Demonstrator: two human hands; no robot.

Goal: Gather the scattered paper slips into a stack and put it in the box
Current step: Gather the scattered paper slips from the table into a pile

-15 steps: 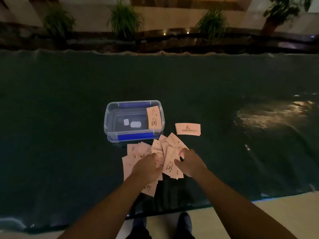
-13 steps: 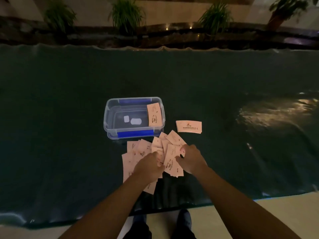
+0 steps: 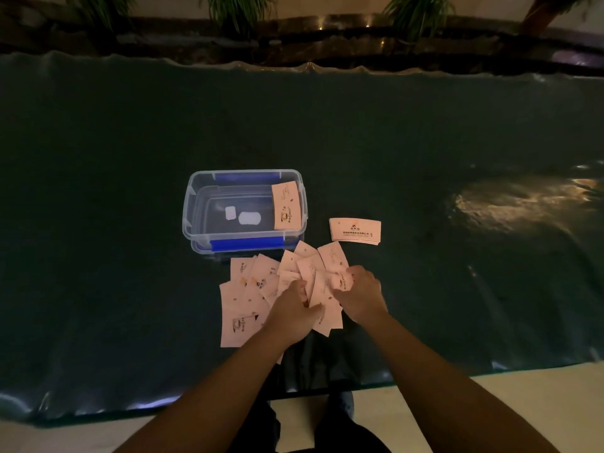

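Note:
Several pale paper slips (image 3: 243,299) lie in an overlapping heap just in front of a clear plastic box (image 3: 196,204) with blue clips. One slip (image 3: 287,206) leans inside the box against its right wall. Another slip (image 3: 355,231) lies alone on the cloth to the right of the box. My left hand (image 3: 292,310) is curled over the middle of the heap, fingers on a few slips. My right hand (image 3: 361,294) pinches slips at the heap's right side.
A dark green cloth (image 3: 425,132) covers the wide table, with a glossy light patch (image 3: 516,204) at the right. The table's near edge (image 3: 490,371) runs just below my forearms. Potted plants (image 3: 235,8) line a ledge behind the table.
Both hands have shifted slightly within the heap, pulling slips closer together. The box and the lone slip have stayed put.

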